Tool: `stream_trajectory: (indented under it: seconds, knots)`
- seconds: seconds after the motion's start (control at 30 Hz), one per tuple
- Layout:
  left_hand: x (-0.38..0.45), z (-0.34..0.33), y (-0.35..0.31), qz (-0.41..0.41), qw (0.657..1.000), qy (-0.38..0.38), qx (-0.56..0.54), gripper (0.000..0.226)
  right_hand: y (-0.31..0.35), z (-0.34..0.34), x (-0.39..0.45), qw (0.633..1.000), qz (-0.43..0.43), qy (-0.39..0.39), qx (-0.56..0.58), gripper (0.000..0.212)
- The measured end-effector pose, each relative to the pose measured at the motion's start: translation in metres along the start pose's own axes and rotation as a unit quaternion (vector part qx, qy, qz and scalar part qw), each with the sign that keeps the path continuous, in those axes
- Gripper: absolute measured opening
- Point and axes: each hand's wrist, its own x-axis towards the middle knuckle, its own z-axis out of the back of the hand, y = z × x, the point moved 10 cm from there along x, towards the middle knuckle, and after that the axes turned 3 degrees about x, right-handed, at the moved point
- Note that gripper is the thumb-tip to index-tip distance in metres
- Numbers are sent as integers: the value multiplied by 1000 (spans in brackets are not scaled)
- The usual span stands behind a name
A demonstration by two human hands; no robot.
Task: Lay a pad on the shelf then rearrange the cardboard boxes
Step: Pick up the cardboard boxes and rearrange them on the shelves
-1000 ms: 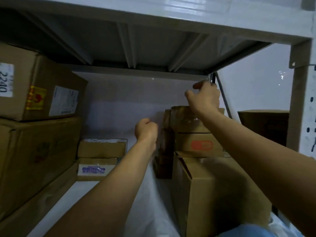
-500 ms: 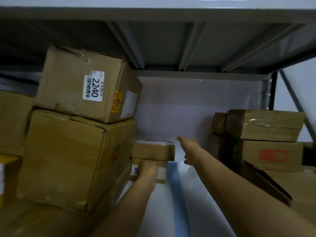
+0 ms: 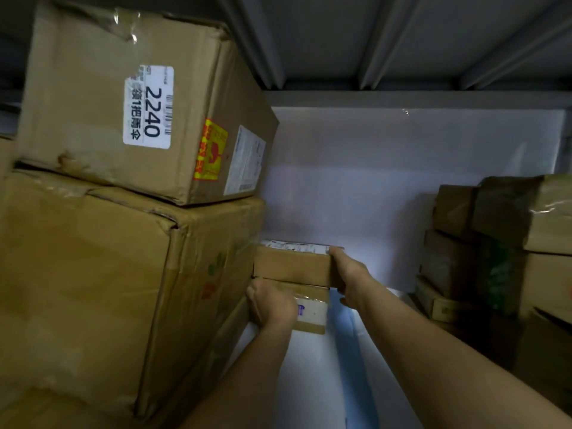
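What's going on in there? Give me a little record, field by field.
place: metal shelf bay, dim
pad: white sheet lying on the shelf floor
small boxes: two stacked at the back, upper box on lower box
left hand: grips the lower box's left end
right hand: grips the upper box's right end
left stack: box labelled 2240 on a bigger box
right stack: several cartons

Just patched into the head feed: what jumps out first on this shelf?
The tilted carton labelled 2240, upper left, sits on a bigger carton. At centre, the left hand grips the lower small box and the right hand grips the upper small box, on the white pad.
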Motion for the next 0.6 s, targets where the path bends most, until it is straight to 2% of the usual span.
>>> stream_trajectory:
  seconds: [0.17, 0.3, 0.4, 0.53, 0.6]
  knots:
    - [9, -8, 10, 11, 999, 2, -49, 34, 1, 9, -2, 999, -14, -26, 36, 27]
    - [13, -10, 14, 47, 996, 6, -78, 21, 3, 22, -10, 998, -20, -39, 35, 25]
    - [9, -8, 17, 83, 994, 22, -73, 30, -1, 23, -16, 999, -35, -25, 11, 26]
    - [-4, -32, 19, 108, 979, 122, -127, 34, -10, 20, -25, 998, -58, -4, 5, 30]
    - [-11, -34, 22, 119, 973, 139, -139, 29, -13, 20, -30, 998, -64, 9, 2, 31]
